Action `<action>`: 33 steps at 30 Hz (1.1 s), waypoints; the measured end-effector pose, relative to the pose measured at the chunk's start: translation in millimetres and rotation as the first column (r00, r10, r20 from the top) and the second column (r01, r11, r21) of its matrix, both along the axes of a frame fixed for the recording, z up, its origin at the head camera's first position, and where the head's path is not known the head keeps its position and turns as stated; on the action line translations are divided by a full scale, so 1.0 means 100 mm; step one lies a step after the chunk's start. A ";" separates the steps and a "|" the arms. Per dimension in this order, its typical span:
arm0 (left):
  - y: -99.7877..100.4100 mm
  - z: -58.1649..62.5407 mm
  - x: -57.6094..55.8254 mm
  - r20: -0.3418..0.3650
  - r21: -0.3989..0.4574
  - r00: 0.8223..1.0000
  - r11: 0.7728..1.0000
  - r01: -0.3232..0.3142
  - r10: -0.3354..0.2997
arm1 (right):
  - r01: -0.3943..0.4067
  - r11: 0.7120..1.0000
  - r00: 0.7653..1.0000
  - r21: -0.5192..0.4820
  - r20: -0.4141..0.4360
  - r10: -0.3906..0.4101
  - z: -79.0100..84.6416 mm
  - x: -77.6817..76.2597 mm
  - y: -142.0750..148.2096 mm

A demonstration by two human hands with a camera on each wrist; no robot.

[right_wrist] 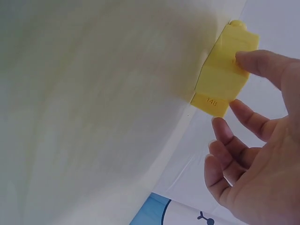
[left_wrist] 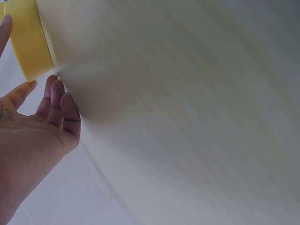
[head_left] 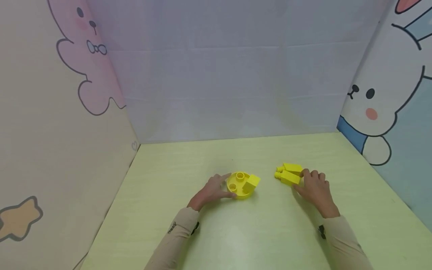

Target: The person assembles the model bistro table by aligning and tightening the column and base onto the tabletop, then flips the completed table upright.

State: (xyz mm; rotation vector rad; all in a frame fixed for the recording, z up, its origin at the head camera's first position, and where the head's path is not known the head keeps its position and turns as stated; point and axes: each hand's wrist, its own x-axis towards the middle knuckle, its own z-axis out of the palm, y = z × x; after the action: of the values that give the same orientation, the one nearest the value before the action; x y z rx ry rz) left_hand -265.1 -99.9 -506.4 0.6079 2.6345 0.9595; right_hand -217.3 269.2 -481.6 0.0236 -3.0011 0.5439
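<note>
A round yellow base (head_left: 240,195) with raised round sockets lies on the table. One yellow block (head_left: 252,182) stands tilted on its right side. My left hand (head_left: 213,188) holds the base from the left, thumb at the near rim and index finger at the far rim. To the right, two yellow blocks with knobbed ends lie side by side, a nearer block (head_left: 289,178) and a farther block (head_left: 293,167). My right hand (head_left: 316,188) has its thumb on the nearer one and its index finger at the farther one's end, pinching the pair. In the right wrist view, one block (right_wrist: 212,104) bears the number 148.
The pale yellow-green table (head_left: 249,236) ends at a whitish cloth backdrop (head_left: 233,93). A wall panel (head_left: 60,150) with cartoon drawings borders the left side, and another panel (head_left: 401,150) with a rabbit borders the right.
</note>
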 end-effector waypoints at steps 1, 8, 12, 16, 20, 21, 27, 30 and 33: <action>0.00 0.00 0.00 -0.002 0.000 1.000 1.000 0.000 0.000 | 0.003 1.000 1.000 -0.004 0.015 -0.003 0.00 0.00 0.00; -0.01 0.01 0.01 -0.003 -0.002 1.000 1.000 -0.002 0.002 | -0.034 0.999 0.998 0.001 0.047 0.034 0.02 -0.02 -0.02; -0.02 0.01 0.01 -0.002 0.001 1.000 1.000 -0.002 0.002 | -0.055 0.998 0.998 -0.037 -0.026 0.054 0.04 -0.05 -0.05; -0.02 0.00 0.00 -0.005 -0.001 1.000 1.000 0.001 -0.001 | -0.090 0.991 0.989 -0.095 -0.127 0.077 0.12 -0.11 -0.15; -0.02 -0.01 0.00 -0.006 0.000 1.000 1.000 0.001 -0.001 | -0.180 0.966 0.968 -0.187 -0.209 0.139 0.24 -0.19 -0.31; -0.02 -0.02 0.00 -0.005 0.000 1.000 1.000 0.001 -0.001 | -0.209 0.955 0.961 -0.211 -0.223 0.161 0.27 -0.22 -0.36; -0.01 -0.02 0.01 -0.006 0.009 1.000 1.000 0.002 -0.002 | -0.347 0.894 0.930 -0.284 -0.228 0.289 0.43 -0.42 -0.66; -0.01 -0.01 0.01 -0.007 0.004 1.000 1.000 0.004 -0.004 | -0.390 0.879 0.917 -0.274 -0.200 0.344 0.48 -0.50 -0.80; -0.01 0.00 0.01 -0.009 -0.004 1.000 1.000 0.007 -0.007 | -0.429 0.865 0.901 -0.259 -0.183 0.392 0.52 -0.56 -0.93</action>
State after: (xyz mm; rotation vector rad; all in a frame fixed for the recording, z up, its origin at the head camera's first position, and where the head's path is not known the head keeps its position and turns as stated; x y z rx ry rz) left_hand -264.4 -101.3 -506.8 0.6208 2.6399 0.9514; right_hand -272.9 176.5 -430.1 0.6664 -2.7598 0.9830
